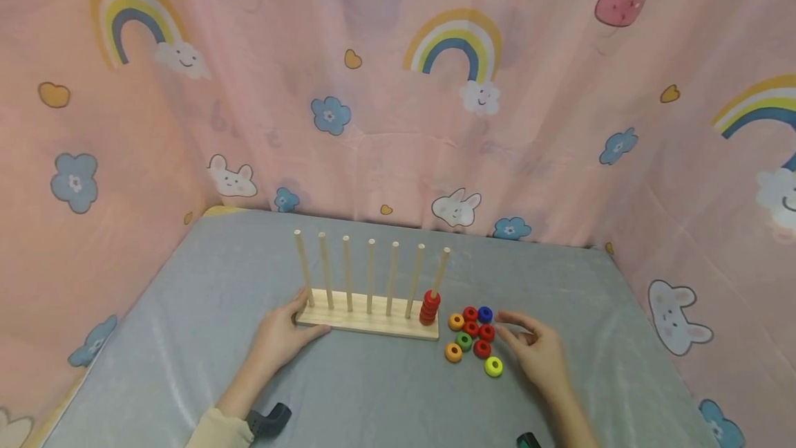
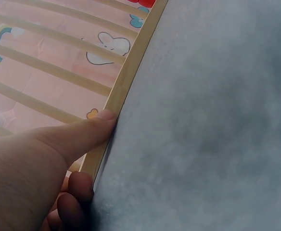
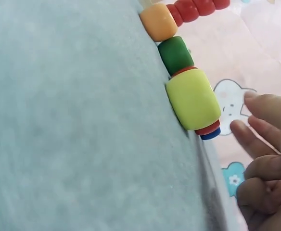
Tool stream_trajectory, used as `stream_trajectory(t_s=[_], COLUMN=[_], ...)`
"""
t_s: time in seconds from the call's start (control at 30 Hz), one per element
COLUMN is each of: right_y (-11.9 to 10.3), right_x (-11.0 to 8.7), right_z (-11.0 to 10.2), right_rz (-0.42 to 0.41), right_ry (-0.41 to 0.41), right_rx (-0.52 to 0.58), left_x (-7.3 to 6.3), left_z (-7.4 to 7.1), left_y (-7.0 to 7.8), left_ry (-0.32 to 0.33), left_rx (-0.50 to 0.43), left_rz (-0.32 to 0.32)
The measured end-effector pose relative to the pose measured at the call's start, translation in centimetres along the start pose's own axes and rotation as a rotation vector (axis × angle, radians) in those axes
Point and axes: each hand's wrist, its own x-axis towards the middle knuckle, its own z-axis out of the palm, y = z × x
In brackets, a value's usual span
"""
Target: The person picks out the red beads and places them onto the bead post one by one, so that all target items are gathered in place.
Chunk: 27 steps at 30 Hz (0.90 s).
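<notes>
A light wooden peg rack (image 1: 373, 324) with several upright dowels stands on the cloth. My left hand (image 1: 281, 339) grips its left end, thumb along the front edge and fingers round the side, as the left wrist view shows. Red beads (image 1: 429, 308) are stacked on the rightmost dowel. To the right lies a loose group: red beads (image 1: 481, 349), orange beads (image 1: 453, 352), a green bead (image 1: 463, 341), a blue bead (image 1: 485, 314) and a yellow bead (image 1: 493, 366). Just right of these hovers my right hand (image 1: 539, 355), fingers loosely bent, holding nothing.
Grey cloth (image 1: 373, 393) covers the table. A pink curtain (image 1: 385, 151) printed with rainbows and rabbits encloses the back and sides. A dark wrist strap (image 1: 269, 421) shows by the left sleeve (image 1: 220, 431).
</notes>
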Motion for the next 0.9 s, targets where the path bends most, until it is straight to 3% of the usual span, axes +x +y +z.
stream_trajectory(t_s=[0.13,0.57,0.9], right_y=[0.8,1.2,1.2], right_x=[-0.3,-0.2,0.0], right_z=[0.3,0.3,0.3], right_rz=[0.03,0.062,-0.004], right_ry=[-0.023,-0.134,-0.16], right_rx=[0.01,-0.194,-0.266], left_x=[-0.1,0.0,0.0], left_z=[-0.1,-0.2,-0.1], left_y=[0.0,0.1,-0.1], left_ry=[-0.001,-0.013,-0.009], left_rx=[0.01,0.014,0.012], left_rz=[-0.003,-0.016,-0.016])
